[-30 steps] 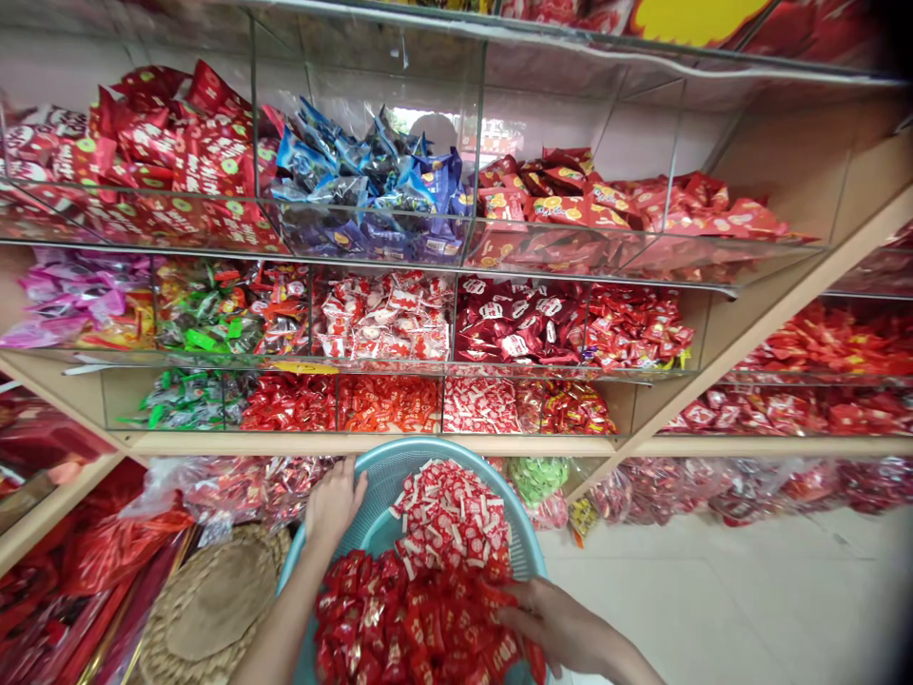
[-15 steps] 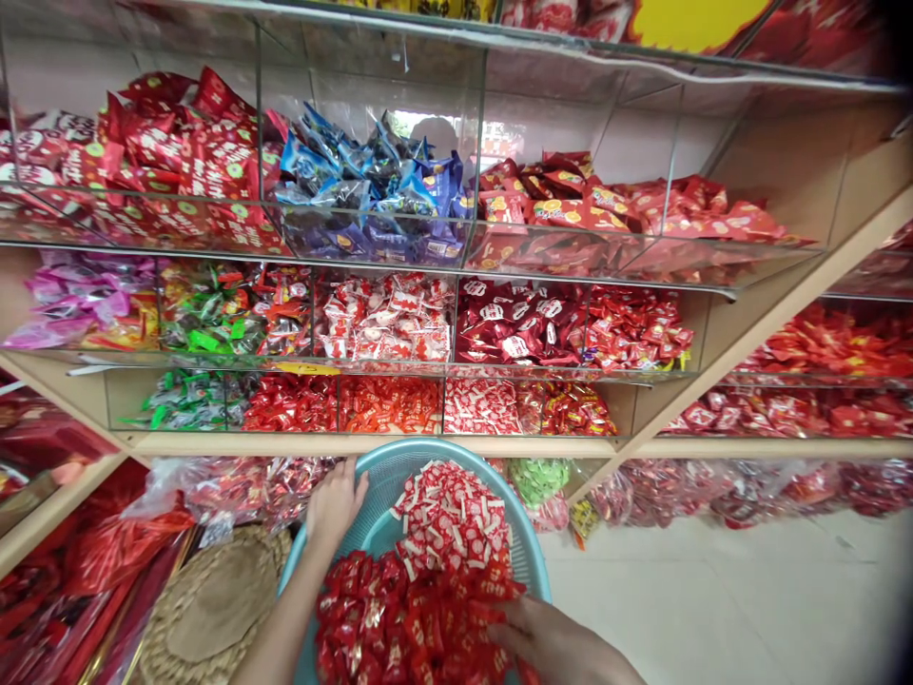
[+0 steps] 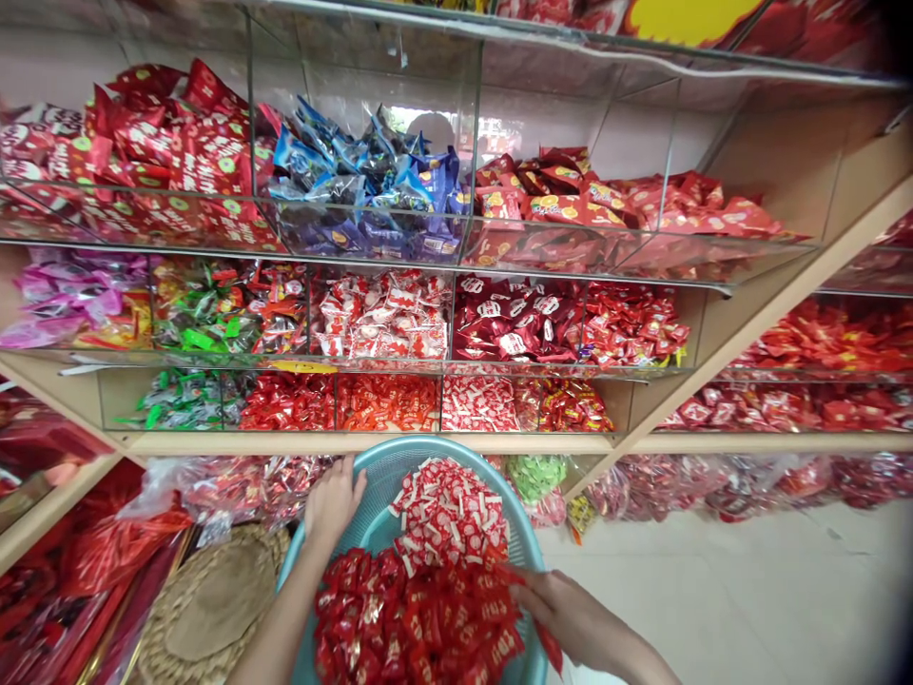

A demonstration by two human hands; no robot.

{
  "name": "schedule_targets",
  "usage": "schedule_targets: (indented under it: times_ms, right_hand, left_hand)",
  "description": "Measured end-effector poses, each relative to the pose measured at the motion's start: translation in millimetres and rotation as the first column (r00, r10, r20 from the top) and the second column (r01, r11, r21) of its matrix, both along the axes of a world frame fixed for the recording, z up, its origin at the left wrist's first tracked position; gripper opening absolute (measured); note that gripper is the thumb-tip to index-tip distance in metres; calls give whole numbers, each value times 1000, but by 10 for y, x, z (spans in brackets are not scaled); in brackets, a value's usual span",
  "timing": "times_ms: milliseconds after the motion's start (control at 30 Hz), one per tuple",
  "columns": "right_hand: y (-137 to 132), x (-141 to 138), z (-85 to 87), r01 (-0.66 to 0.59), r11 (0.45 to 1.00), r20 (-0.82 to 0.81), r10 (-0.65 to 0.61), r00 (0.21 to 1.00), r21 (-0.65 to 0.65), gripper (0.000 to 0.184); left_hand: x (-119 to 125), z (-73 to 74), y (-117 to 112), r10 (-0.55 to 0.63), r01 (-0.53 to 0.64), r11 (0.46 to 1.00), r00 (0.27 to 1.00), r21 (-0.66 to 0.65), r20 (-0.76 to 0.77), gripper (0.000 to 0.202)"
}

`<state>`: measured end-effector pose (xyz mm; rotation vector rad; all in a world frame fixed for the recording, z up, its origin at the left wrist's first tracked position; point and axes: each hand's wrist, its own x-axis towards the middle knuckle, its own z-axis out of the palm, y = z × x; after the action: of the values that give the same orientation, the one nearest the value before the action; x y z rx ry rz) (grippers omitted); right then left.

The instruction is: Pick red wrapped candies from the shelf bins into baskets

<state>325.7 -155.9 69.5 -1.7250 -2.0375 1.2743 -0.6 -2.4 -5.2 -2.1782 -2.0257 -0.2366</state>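
Note:
My left hand point(image 3: 332, 501) grips the far left rim of a teal plastic basket point(image 3: 389, 468), fingers curled over the edge. The basket holds a heap of red-and-white wrapped candies point(image 3: 449, 514) at the back and a larger heap of red foil candies point(image 3: 414, 618) at the front. My right hand point(image 3: 571, 618) lies at the right side of the red heap, fingers closed on some red candies, one red wrapper hanging below the hand.
Clear acrylic bins point(image 3: 371, 190) of red, blue, green and pink wrapped sweets fill the wooden shelves point(image 3: 371, 442) ahead. Bagged candies point(image 3: 235, 490) lie under the lowest shelf. A woven round lid point(image 3: 214, 599) sits left of the basket. Pale tiled floor point(image 3: 713, 590) lies to the right.
My right hand has drawn back to the right edge of the red heap, lifting a few red candies. The left hand and basket stay put.

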Motion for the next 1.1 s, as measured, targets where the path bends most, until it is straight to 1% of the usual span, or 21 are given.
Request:
schedule_targets:
  times_ms: [67,167,267,300,367,433,500,600,667,800,867,967,1033,1100]
  right_hand:
    - [40,43,10,22,1000,12,-23,1000,12,49]
    - [99,72,8,59,998,40,-60,997,21,49]
    - [129,51,-24,34,998,41,-36,999,49,46]
    - [130,36,-41,15,999,20,-15,1000,29,44]
    - [120,2,-81,-19,996,-41,15,999,-91,42]
    - [102,-31,-117,-56,971,-98,34,995,-231,42]
    - [83,-62,-138,-94,945,-128,56,990,-313,41]
    - [63,-112,-144,-151,914,-119,114,986,-377,37]
    - [53,-149,-145,-176,903,-86,155,984,-392,34]
    - [43,-195,-172,-203,919,-32,204,978,-338,28]
    - [52,-170,-181,-198,918,-31,200,979,-343,26]
    - [90,-68,-155,-167,915,-58,156,986,-366,27]
    - [125,15,-116,-133,917,-117,95,989,-377,28]
    - [163,78,-78,-91,915,-214,6,977,-392,29]
  left_hand:
    - [-2,-4,2,1,-1,1000,1000,1,-1,45]
    - [-2,-9,5,2,-2,1000,1000,1,0,45]
    - [-1,-8,4,-3,3,1000,1000,5,-3,46]
    - [-1,-7,3,-1,1,1000,1000,5,-3,45]
    - [-2,-3,0,5,-5,1000,1000,-1,1,45]
    - [-2,-1,-3,13,-13,1000,1000,-10,5,45]
    - [-2,-1,-3,14,-14,1000,1000,-12,4,45]
    - [-2,-1,-2,7,-8,1000,1000,-8,-7,46]
    - [-3,0,-3,6,-6,1000,1000,-7,-12,46]
    - [-7,-3,-5,8,-8,1000,1000,-6,-9,46]
    - [-10,-7,-5,6,-6,1000,1000,-3,-10,45]
    - [-11,-10,-3,3,-3,1000,1000,0,-14,46]
    - [-9,-7,-2,4,-4,1000,1000,-1,-17,46]
    - [-6,-2,-5,3,-4,1000,1000,-3,-19,46]
